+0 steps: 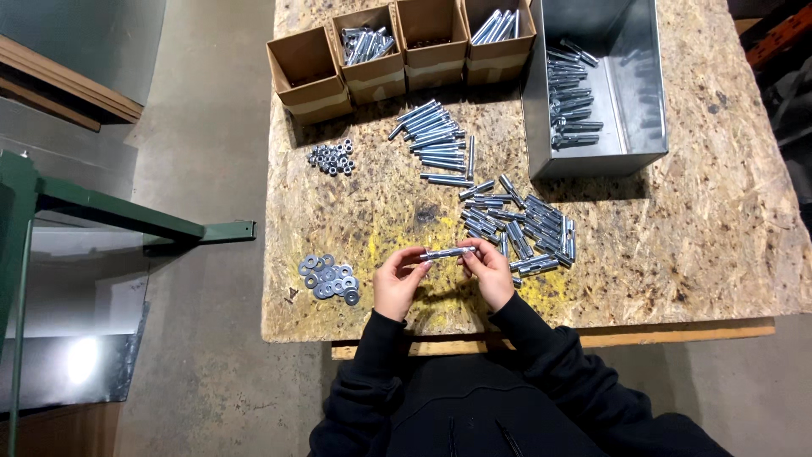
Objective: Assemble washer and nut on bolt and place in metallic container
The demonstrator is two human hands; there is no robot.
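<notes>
Hands meet at the near edge of your chipboard table [677, 254]: your left hand [396, 283] and right hand [489, 272] each pinch one end of a silver bolt [448, 252], held level just above the board. Left of your left hand lies a cluster of washers [328, 277], and just right of your right hand a heap of bolts [524, 228]. Farther off sit a small pile of nuts [331, 157], more bolts in a row [436, 140], four cardboard boxes [404, 51] and, far right, a metal bin [600, 85].
</notes>
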